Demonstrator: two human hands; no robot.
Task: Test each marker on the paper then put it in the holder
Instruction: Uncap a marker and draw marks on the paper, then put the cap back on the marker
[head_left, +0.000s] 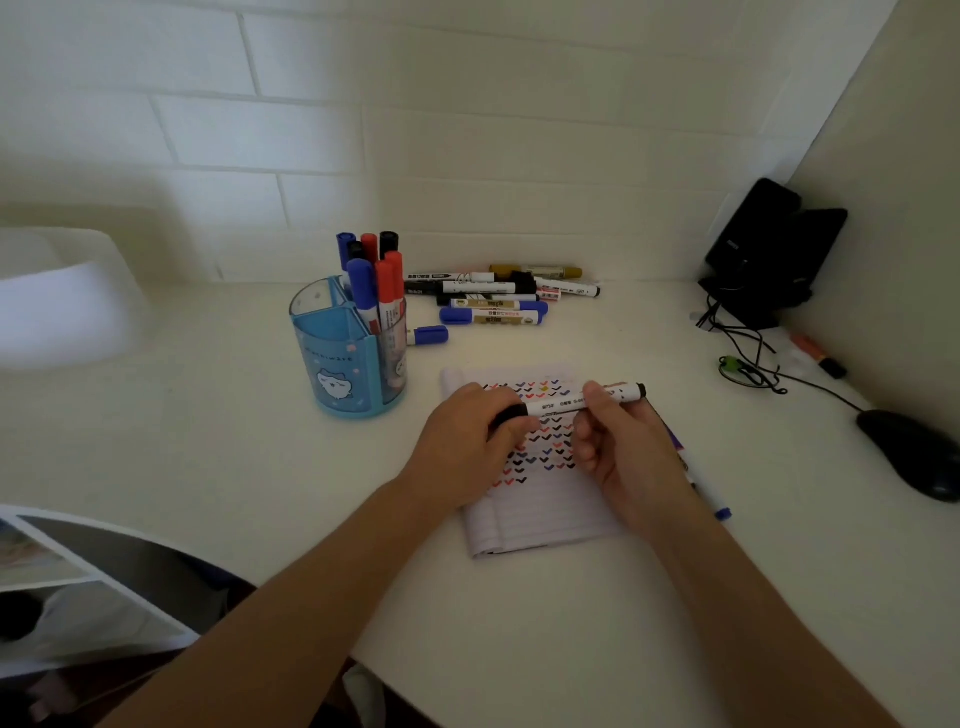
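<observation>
While over paper (540, 514), hands (467, 441) (623, 452) around marker (558, 405).

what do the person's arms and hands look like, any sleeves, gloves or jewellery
Both are bare. The left hand and right hand wear no gloves, and no ring shows. The left forearm and right forearm show no sleeve, watch or bracelet up to the frame's lower edge.
</observation>
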